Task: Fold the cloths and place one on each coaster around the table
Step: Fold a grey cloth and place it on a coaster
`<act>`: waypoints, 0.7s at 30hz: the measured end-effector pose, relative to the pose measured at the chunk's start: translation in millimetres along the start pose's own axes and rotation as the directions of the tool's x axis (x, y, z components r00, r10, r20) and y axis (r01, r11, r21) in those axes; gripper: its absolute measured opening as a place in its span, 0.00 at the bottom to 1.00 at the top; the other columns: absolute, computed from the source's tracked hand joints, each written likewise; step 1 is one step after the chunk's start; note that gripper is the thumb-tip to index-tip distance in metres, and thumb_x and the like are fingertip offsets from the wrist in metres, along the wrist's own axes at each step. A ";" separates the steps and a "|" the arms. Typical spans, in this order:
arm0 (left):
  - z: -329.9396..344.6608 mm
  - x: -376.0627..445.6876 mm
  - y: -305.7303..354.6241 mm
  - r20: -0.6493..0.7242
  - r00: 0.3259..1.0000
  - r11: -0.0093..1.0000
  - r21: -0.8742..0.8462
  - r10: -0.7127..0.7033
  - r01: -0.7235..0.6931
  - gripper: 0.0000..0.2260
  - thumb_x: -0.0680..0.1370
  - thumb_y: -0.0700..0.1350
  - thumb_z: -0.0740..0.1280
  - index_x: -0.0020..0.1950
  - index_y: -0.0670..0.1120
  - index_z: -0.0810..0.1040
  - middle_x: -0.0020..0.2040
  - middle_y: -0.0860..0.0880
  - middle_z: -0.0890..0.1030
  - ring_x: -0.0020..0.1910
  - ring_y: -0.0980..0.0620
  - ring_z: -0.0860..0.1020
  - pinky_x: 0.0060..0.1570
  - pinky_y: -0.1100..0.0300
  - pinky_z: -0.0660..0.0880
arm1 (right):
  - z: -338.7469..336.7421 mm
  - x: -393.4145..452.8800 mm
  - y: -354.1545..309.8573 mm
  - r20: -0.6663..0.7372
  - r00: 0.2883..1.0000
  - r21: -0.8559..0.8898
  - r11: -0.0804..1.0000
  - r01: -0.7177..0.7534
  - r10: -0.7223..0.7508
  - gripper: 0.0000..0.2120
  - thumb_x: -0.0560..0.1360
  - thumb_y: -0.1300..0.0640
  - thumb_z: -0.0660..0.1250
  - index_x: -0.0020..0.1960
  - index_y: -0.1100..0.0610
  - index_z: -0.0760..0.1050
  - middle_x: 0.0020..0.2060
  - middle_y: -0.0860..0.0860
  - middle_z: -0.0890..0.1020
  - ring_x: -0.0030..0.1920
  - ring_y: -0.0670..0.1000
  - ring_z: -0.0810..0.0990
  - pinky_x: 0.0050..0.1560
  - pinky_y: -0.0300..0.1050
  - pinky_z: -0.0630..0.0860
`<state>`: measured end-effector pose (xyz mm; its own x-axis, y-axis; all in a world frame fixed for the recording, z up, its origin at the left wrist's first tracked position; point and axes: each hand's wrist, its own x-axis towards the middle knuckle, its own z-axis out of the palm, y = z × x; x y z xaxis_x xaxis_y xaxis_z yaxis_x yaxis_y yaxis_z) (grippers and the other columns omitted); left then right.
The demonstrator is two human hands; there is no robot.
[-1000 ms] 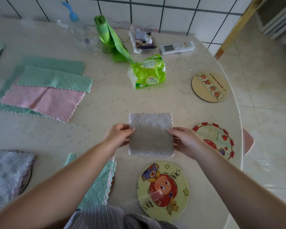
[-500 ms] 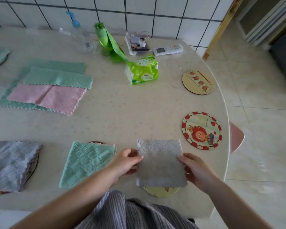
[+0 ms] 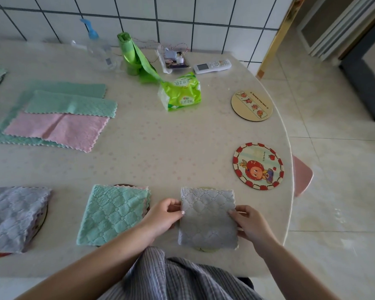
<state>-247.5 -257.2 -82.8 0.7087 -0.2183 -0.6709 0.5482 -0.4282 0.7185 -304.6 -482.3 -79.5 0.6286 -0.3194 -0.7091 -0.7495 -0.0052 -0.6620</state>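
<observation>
A folded grey cloth (image 3: 207, 219) lies over a yellow coaster (image 3: 205, 249) at the table's near edge; only slivers of the coaster show. My left hand (image 3: 164, 215) pinches the cloth's left edge and my right hand (image 3: 248, 223) pinches its right edge. A folded green cloth (image 3: 114, 214) covers a coaster to the left. Further left a folded grey-blue cloth (image 3: 13, 217) sits on another coaster. Two bare coasters lie on the right: a red-rimmed one (image 3: 258, 166) and a tan one (image 3: 251, 105). Unfolded green and pink cloths (image 3: 54, 124) are stacked at the middle left.
At the back stand a spray bottle (image 3: 97, 48), a green bag roll (image 3: 131, 55), a tissue pack (image 3: 180, 92), a small clutter tray (image 3: 173, 59) and a remote (image 3: 212, 66). The round table's edge (image 3: 289, 191) curves on the right, with a pink stool (image 3: 301, 176) beyond it.
Both hands carried the folded grey cloth toward me and laid it over the yellow coaster, which is now almost covered. The view has tilted up and pulled back.
</observation>
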 end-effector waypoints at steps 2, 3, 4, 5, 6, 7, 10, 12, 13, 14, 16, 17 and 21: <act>-3.1 -1.0 -1.2 -0.004 1.000 0.999 0.044 0.027 -0.027 0.10 0.76 0.44 0.67 0.57 0.50 0.75 0.52 0.52 0.80 0.52 0.55 0.78 0.49 0.62 0.75 | -1.0 -1.8 1.8 -0.076 0.994 -0.106 0.992 0.075 -0.084 0.08 0.75 0.54 0.67 0.53 0.55 0.74 0.45 0.51 0.81 0.45 0.51 0.81 0.46 0.51 0.80; -5.9 -1.3 -1.3 -0.018 0.999 0.998 0.052 0.046 -0.045 0.09 0.76 0.44 0.66 0.56 0.51 0.75 0.52 0.53 0.80 0.51 0.56 0.78 0.48 0.63 0.74 | -1.4 -4.0 0.8 -0.124 0.980 -0.182 0.975 0.129 -0.153 0.08 0.76 0.54 0.66 0.54 0.53 0.72 0.45 0.49 0.80 0.44 0.48 0.80 0.43 0.47 0.78; -9.5 -1.8 -0.7 -0.039 0.997 0.997 0.045 0.067 -0.065 0.08 0.77 0.44 0.66 0.54 0.52 0.75 0.52 0.53 0.79 0.51 0.57 0.77 0.49 0.63 0.75 | -1.1 -6.5 -1.5 -0.167 0.960 -0.238 0.954 0.184 -0.226 0.08 0.76 0.54 0.65 0.54 0.51 0.71 0.44 0.47 0.79 0.43 0.46 0.78 0.40 0.42 0.75; -14.6 -3.1 1.0 -0.069 0.994 0.996 0.024 0.091 -0.089 0.07 0.77 0.44 0.66 0.54 0.52 0.75 0.52 0.53 0.79 0.51 0.57 0.78 0.50 0.63 0.75 | 0.6 -8.6 -5.2 -0.189 0.939 -0.255 0.938 0.236 -0.288 0.07 0.76 0.54 0.64 0.54 0.50 0.71 0.43 0.46 0.79 0.42 0.45 0.77 0.38 0.39 0.72; -20.9 -3.7 2.8 -0.106 0.988 0.994 -0.006 0.108 -0.109 0.07 0.77 0.44 0.66 0.53 0.52 0.75 0.52 0.52 0.79 0.50 0.57 0.78 0.50 0.63 0.76 | 3.6 -9.6 -10.1 -0.186 0.925 -0.248 0.927 0.283 -0.332 0.07 0.76 0.54 0.64 0.54 0.49 0.71 0.43 0.46 0.79 0.42 0.45 0.77 0.37 0.37 0.70; -28.5 -5.1 5.5 -0.142 0.982 0.991 -0.038 0.122 -0.129 0.07 0.77 0.44 0.66 0.54 0.52 0.75 0.51 0.52 0.80 0.49 0.57 0.79 0.49 0.64 0.75 | 8.0 -9.8 -16.5 -0.160 0.921 -0.238 0.919 0.314 -0.356 0.06 0.77 0.55 0.63 0.53 0.49 0.72 0.43 0.46 0.79 0.41 0.45 0.77 0.37 0.37 0.70; -57.2 -10.2 9.2 -0.215 0.970 0.984 -0.105 0.115 -0.141 0.08 0.77 0.43 0.65 0.56 0.49 0.76 0.49 0.52 0.80 0.48 0.56 0.80 0.48 0.64 0.75 | 34.0 -5.7 -39.9 -0.009 0.918 -0.212 0.897 0.387 -0.398 0.05 0.77 0.56 0.63 0.51 0.50 0.75 0.41 0.47 0.81 0.40 0.47 0.78 0.39 0.40 0.73; -77.0 -12.4 9.1 -0.261 0.961 0.981 -0.141 0.095 -0.135 0.08 0.77 0.43 0.66 0.55 0.47 0.77 0.45 0.52 0.81 0.47 0.54 0.81 0.49 0.57 0.75 | 56.4 -1.7 -56.0 0.087 0.907 -0.208 0.883 0.420 -0.411 0.05 0.77 0.57 0.63 0.49 0.49 0.76 0.39 0.48 0.81 0.37 0.48 0.78 0.38 0.42 0.73; -90.0 -14.4 6.5 -0.302 0.949 0.975 -0.169 0.086 -0.142 0.07 0.77 0.42 0.65 0.55 0.46 0.77 0.44 0.52 0.81 0.45 0.54 0.81 0.47 0.58 0.75 | 72.7 0.6 -65.2 0.141 0.899 -0.201 0.877 0.437 -0.416 0.06 0.77 0.58 0.63 0.48 0.48 0.76 0.38 0.49 0.82 0.35 0.48 0.77 0.38 0.43 0.73; -102.8 -16.4 3.6 -0.343 0.936 0.969 -0.194 0.078 -0.152 0.06 0.77 0.41 0.65 0.53 0.46 0.77 0.43 0.51 0.80 0.44 0.54 0.80 0.43 0.60 0.74 | 89.7 3.0 -73.7 0.188 0.890 -0.187 0.874 0.449 -0.416 0.08 0.77 0.59 0.62 0.46 0.48 0.76 0.38 0.49 0.82 0.34 0.47 0.77 0.38 0.43 0.73; -129.0 -20.8 -1.9 -0.411 0.910 0.960 -0.229 0.053 -0.160 0.04 0.77 0.40 0.64 0.51 0.48 0.76 0.43 0.49 0.80 0.42 0.55 0.79 0.40 0.64 0.72 | 125.4 6.6 -90.5 0.292 0.861 -0.184 0.859 0.478 -0.417 0.10 0.76 0.62 0.62 0.44 0.48 0.76 0.38 0.50 0.82 0.33 0.44 0.78 0.39 0.40 0.74; -142.7 -22.6 -6.1 -0.440 0.897 0.958 -0.241 0.038 -0.159 0.04 0.77 0.41 0.65 0.51 0.49 0.77 0.44 0.48 0.80 0.43 0.56 0.79 0.40 0.64 0.72 | 143.4 7.5 -98.4 0.345 0.840 -0.196 0.843 0.502 -0.419 0.10 0.76 0.63 0.62 0.43 0.49 0.76 0.37 0.50 0.81 0.32 0.41 0.78 0.38 0.37 0.74; -199.3 -21.0 -24.6 -0.516 0.856 0.951 -0.274 -0.021 -0.142 0.05 0.77 0.41 0.66 0.52 0.45 0.77 0.46 0.48 0.81 0.39 0.59 0.80 0.37 0.64 0.70 | 212.9 9.5 -127.0 0.477 0.767 -0.239 0.777 0.582 -0.428 0.10 0.75 0.62 0.65 0.40 0.48 0.76 0.35 0.47 0.81 0.36 0.48 0.79 0.41 0.41 0.75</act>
<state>-187.4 -67.3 -49.8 0.8246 0.2746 -0.4946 0.5426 -0.1365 0.8288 -159.2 -282.9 -53.8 0.9025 0.2092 -0.3765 -0.2662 -0.4161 -0.8695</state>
